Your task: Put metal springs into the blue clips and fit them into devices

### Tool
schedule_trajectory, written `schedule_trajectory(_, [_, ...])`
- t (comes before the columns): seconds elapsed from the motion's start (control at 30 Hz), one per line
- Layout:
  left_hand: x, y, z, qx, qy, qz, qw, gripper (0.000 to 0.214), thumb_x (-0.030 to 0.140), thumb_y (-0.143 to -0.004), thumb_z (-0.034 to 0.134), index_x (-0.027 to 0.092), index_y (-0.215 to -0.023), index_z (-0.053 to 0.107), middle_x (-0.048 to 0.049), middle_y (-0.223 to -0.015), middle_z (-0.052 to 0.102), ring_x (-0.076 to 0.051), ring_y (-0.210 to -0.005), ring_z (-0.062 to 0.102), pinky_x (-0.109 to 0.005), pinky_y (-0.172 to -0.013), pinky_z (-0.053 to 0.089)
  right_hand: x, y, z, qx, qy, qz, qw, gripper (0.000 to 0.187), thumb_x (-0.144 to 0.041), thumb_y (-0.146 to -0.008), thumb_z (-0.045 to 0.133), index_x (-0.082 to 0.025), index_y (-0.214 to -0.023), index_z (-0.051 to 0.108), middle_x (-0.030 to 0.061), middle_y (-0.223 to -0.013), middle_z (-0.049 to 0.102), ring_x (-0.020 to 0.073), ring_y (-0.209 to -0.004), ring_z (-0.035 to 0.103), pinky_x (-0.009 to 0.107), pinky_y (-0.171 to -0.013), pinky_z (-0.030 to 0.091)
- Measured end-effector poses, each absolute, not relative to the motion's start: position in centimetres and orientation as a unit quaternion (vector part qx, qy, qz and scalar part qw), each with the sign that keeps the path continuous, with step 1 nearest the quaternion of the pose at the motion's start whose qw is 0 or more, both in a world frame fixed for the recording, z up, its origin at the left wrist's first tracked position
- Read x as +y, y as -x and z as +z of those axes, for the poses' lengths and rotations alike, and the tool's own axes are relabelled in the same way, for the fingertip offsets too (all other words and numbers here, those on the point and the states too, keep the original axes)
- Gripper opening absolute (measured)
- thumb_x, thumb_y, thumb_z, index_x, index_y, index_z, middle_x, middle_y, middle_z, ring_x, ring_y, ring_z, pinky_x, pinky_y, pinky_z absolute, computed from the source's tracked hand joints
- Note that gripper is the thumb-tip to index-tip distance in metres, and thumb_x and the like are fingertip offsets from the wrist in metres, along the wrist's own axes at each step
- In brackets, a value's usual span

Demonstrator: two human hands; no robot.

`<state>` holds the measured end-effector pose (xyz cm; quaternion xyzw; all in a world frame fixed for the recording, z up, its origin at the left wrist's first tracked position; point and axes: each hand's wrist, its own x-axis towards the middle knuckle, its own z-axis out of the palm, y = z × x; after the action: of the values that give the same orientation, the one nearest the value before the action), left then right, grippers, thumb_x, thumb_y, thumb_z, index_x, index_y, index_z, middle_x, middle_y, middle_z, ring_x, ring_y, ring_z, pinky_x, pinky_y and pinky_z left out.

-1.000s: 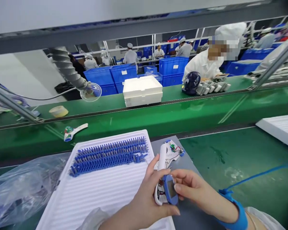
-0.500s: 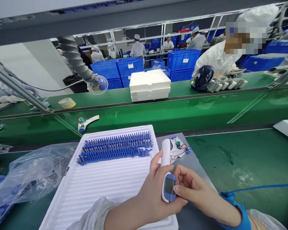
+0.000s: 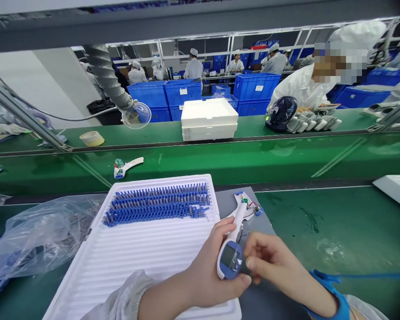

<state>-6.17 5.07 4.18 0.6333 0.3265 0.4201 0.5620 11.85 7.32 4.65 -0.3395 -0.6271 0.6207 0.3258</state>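
My left hand (image 3: 208,266) is wrapped round a white forehead thermometer (image 3: 231,260) with a blue-framed dark screen, its handle pointing away from me. A shiny clear patch, apparently film, shows on the screen's lower right. Just right of the screen is my right hand (image 3: 270,262), fingers curled and thumb drawn in, slightly blurred; whatever they may pinch cannot be made out. Beyond the handle, an opened white housing (image 3: 250,206) with a green board and red wires lies on a grey mat (image 3: 228,200). Beneath my left arm is a white ribbed tray (image 3: 153,249) with rows of blue parts (image 3: 160,204).
A clear plastic bag (image 3: 50,235) lies left of the tray. Another opened housing (image 3: 128,167) rests on the green ledge, below white stacked boxes (image 3: 209,119) and a dark fan (image 3: 282,113). A blue wrist strap (image 3: 331,295) trails a cord rightward. A co-worker (image 3: 306,84) sits opposite.
My right hand has come off the screen and moved slightly right. The thermometer has shifted a little left and tilted, its handle now leaning right.
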Motion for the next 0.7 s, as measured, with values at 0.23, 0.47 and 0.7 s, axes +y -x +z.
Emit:
schedule_trajectory(0.23, [5.4,6.8,4.1,0.276,-0.409,0.400,0.772,0.068,0.048,-0.067,0.070,0.021,-0.120,0.037,-0.0081,-0.096,0.062,-0.019,-0.088,0.056,-0.027,-0.072,0.039,8.7,-14.0,5.3,-0.795,0.351,0.311,0.385,0.023,-0.015,-0.088,0.051,-0.023,-0.109,0.057,0.0055,-0.092,0.060,0.0160,-0.079,0.057,0.025,-0.065,0.048])
schedule_trajectory(0.47, [5.8,6.8,4.3,0.296,-0.356,0.391,0.795,0.066,0.049,-0.062,0.071,0.018,-0.113,0.041,-0.0061,-0.079,0.066,-0.013,-0.066,0.056,-0.024,-0.063,0.039,8.7,-13.9,5.6,-0.824,0.324,0.251,0.390,0.017,-0.011,-0.085,0.054,-0.020,-0.098,0.058,0.0045,-0.082,0.063,0.0156,-0.071,0.059,0.025,-0.059,0.049])
schedule_trajectory(0.7, [6.0,6.3,4.5,0.301,-0.278,0.397,0.822,0.064,0.051,-0.058,0.070,0.017,-0.107,0.046,-0.0068,-0.069,0.067,-0.016,-0.064,0.061,-0.023,-0.057,0.042,9.3,-14.4,5.2,-0.882,0.297,0.142,0.338,0.024,-0.009,-0.085,0.054,-0.021,-0.104,0.059,0.0062,-0.087,0.061,0.0177,-0.078,0.057,0.030,-0.064,0.047])
